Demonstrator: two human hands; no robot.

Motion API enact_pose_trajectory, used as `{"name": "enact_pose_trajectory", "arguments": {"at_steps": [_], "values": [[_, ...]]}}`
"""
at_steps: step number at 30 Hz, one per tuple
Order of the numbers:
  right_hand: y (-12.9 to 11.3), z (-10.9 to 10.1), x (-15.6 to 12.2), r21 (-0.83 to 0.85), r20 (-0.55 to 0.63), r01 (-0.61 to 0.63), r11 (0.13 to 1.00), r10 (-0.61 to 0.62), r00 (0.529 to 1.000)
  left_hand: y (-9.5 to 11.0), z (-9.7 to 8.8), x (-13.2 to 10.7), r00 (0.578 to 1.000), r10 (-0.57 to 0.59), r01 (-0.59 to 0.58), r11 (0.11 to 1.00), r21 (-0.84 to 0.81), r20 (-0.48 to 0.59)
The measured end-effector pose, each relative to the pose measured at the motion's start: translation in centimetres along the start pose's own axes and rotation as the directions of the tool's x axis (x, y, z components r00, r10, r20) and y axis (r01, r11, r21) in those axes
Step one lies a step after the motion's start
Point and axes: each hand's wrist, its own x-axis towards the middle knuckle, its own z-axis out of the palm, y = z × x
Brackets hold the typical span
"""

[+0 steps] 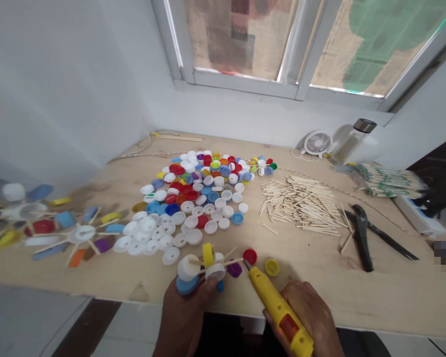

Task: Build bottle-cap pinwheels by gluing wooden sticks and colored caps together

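While the left hand (184,322) holds caps (188,267), the right (308,317) grips a glue gun (275,302).

Loose wooden sticks (301,206) lie heaped on the counter (386,292), just beside black-handled pliers (362,238). Bundled sticks (390,181) lie farther back; a small white fan (317,143) and a tilted glass bottle (351,141) stand near the wall (282,119).
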Motion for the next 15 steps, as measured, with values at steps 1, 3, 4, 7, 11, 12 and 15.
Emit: {"name": "enact_pose_trajectory", "arguments": {"at_steps": [1, 3, 4, 7, 11, 12, 15], "values": [[0.0, -0.2, 0.1, 0.012, -0.007, 0.008, 1.0, -0.008, 1.0, 0.1, 0.0, 0.0, 1.0, -0.007, 0.007, 1.0, -0.006, 0.008], [0.1, -0.7, 0.4, 0.045, -0.015, -0.011, 0.999, 0.011, 1.0, 0.2, -0.2, 0.2, 1.0, -0.021, 0.021, 1.0, -0.002, 0.02], [0.3, -1.1, 0.5, 0.06, -0.007, -0.025, 0.998, 0.026, 1.0, 0.3, -0.3, 0.3, 1.0, -0.022, 0.021, 1.0, 0.008, 0.011], [1.1, -2.8, 0.8, 0.066, -0.004, -0.034, 0.997, 0.034, 0.999, 0.5, -0.7, 0.7, 0.999, -0.039, 0.039, 0.999, 0.022, 0.013], [3.4, -5.7, 0.3, 0.006, -0.038, 0.01, 1.0, -0.01, 0.999, 0.4, -0.6, 1.0, 1.0, -0.029, 0.03, 0.993, 0.111, -0.012], [4.2, -6.5, 0.0, -0.023, -0.02, 0.008, 1.0, -0.009, 1.0, 0.3, -0.6, 1.0, 0.999, -0.005, 0.009, 0.991, 0.135, -0.032], [7.1, -8.9, -1.2, -0.161, 0.034, 0.012, 0.987, -0.007, 0.999, 0.1, -0.5, 1.2, 0.996, 0.065, -0.057, 0.988, 0.141, -0.053]]}}
